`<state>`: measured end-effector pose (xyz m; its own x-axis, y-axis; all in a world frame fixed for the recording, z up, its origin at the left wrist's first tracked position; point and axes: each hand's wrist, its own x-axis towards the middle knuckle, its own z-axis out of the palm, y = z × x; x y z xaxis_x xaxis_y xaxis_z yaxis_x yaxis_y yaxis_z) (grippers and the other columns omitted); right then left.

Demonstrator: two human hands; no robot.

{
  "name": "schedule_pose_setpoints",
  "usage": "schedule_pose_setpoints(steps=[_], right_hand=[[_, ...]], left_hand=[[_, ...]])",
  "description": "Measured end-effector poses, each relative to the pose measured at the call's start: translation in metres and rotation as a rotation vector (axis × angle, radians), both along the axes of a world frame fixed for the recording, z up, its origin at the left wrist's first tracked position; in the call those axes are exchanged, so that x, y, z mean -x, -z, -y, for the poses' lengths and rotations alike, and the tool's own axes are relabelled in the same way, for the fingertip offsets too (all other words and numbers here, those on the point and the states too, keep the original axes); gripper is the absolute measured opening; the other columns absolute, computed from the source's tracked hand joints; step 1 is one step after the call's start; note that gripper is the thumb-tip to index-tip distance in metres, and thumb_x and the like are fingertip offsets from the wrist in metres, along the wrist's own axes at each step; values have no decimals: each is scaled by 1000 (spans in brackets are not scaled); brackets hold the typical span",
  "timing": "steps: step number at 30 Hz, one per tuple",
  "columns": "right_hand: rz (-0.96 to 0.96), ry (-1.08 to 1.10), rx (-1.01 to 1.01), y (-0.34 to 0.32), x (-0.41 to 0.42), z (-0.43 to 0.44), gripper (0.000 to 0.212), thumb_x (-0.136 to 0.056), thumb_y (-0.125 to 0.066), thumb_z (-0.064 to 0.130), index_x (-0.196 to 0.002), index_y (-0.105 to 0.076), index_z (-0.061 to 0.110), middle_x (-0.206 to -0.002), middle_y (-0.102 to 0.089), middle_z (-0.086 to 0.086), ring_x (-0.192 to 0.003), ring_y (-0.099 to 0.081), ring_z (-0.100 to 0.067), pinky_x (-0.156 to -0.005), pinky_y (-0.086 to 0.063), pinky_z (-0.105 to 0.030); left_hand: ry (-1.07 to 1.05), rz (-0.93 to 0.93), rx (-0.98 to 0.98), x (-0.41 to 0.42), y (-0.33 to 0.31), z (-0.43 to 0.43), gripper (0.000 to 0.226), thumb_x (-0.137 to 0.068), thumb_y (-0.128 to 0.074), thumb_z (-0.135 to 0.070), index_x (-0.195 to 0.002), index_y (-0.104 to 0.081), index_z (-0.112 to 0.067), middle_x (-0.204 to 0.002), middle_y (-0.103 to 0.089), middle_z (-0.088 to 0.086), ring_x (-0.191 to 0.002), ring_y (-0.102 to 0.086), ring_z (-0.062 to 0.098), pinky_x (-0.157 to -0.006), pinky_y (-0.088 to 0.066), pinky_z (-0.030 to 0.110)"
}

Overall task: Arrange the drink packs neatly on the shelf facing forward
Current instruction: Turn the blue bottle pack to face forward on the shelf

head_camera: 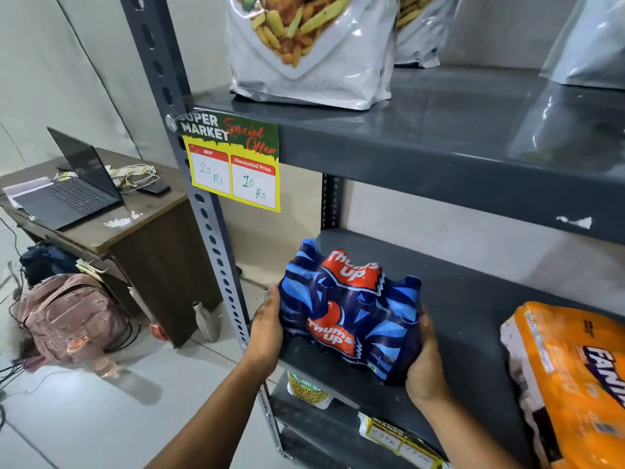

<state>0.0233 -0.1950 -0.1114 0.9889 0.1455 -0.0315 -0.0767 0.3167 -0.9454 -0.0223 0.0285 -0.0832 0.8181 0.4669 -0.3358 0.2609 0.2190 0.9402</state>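
1. Holding the blue drink pack [351,316] from both sides, the person has it on the middle shelf [473,299] of a grey metal rack, near the left front corner, beside the slotted upright [216,245].
2. Printed plastic wrap bundles several small bottles into this pack, so it is probably fairly heavy for its size and firm where the bottles stand, though the film between them looks soft and glossy and could slip under the fingers.
3. Gripping low on the two ends, where the bottles give a solid backing, seems the safest hold; pinching the loose film alone might stretch or tear it.
4. The left hand [267,326] lies flat against the pack's left end, fingers pointing up and away, pressing inward.
5. The right hand [426,363] cups the lower right corner, thumb up along the side, fingers hidden beneath.
6. Both forearms reach up and forward from the bottom of the view, converging on the pack.
7. An orange drink pack [568,384] lies well apart to the right on the same shelf, tilted and sideways, apparently not yet straightened.
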Motion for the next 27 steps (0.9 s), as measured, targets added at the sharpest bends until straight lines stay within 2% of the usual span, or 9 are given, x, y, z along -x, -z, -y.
schedule_pose_setpoints(steps=[5,8,11,15,17,19,21,24,27], right_hand=[[-2,18,0,-1,10,-4,81,-77,-58,69,-138,-48,17,-130,-63,-15,-115,-65,-31,-81,-60,-38],[-3,-9,57,-12,14,0,96,-73,-62,73,-146,-42,14,-141,-56,-19,-127,-57,-38,-99,-49,-60],[11,-1,68,-24,26,12,100,-65,-67,77,-149,-38,30,-158,-40,-2,-142,-42,-18,-116,-33,-51],[155,117,360,-55,47,45,72,-76,-57,72,-140,-31,50,-156,-37,15,-138,-31,12,-121,-27,-34],[266,138,530,-73,54,80,71,-77,-51,76,-142,-34,55,-154,-37,22,-142,-31,5,-120,-28,-35],[348,231,598,-94,58,122,68,-80,-53,68,-143,-39,46,-150,-41,22,-141,-34,5,-116,-28,-21],[392,378,653,-112,65,179,57,-81,-53,61,-135,-44,45,-144,-48,17,-135,-43,1,-110,-32,-13],[323,543,767,-102,73,262,37,-77,-48,75,-111,-58,64,-134,-62,3,-127,-55,-17,-108,-41,-30],[115,502,797,-66,80,318,50,-84,-52,64,-127,-61,41,-144,-57,-7,-133,-50,-25,-106,-36,-29]], left_hand=[[-21,-1,-17,4,-10,5,49,-94,-31,-66,-98,-67,-34,-110,-71,5,-101,-68,23,-94,-52,40],[-43,13,-23,5,-13,9,49,-95,-28,-65,-100,-63,-32,-109,-68,7,-102,-65,24,-96,-50,40],[-72,75,-20,12,-19,21,50,-89,-27,-71,-97,-64,-39,-119,-66,7,-116,-61,28,-104,-44,39],[-186,327,-435,29,-20,56,66,-90,-25,-68,-142,-44,-32,-151,-40,-4,-147,-31,25,-117,-23,27],[-178,494,-793,41,-19,92,69,-96,-23,-44,-154,-19,-8,-160,-15,3,-153,-7,26,-122,-6,26],[-33,657,-940,53,-18,137,65,-101,-25,-41,-153,-16,-3,-162,-13,13,-153,-2,31,-124,-3,36],[165,683,-927,59,-14,192,68,-102,-23,-52,-154,-16,-9,-164,-11,15,-153,4,33,-124,-2,37],[320,572,-888,64,-13,259,74,-97,-20,-64,-156,-5,-21,-165,3,-1,-152,17,21,-124,3,33],[466,498,-805,68,-18,315,77,-89,-16,-75,-151,7,-35,-158,19,-22,-149,24,7,-123,6,27]])
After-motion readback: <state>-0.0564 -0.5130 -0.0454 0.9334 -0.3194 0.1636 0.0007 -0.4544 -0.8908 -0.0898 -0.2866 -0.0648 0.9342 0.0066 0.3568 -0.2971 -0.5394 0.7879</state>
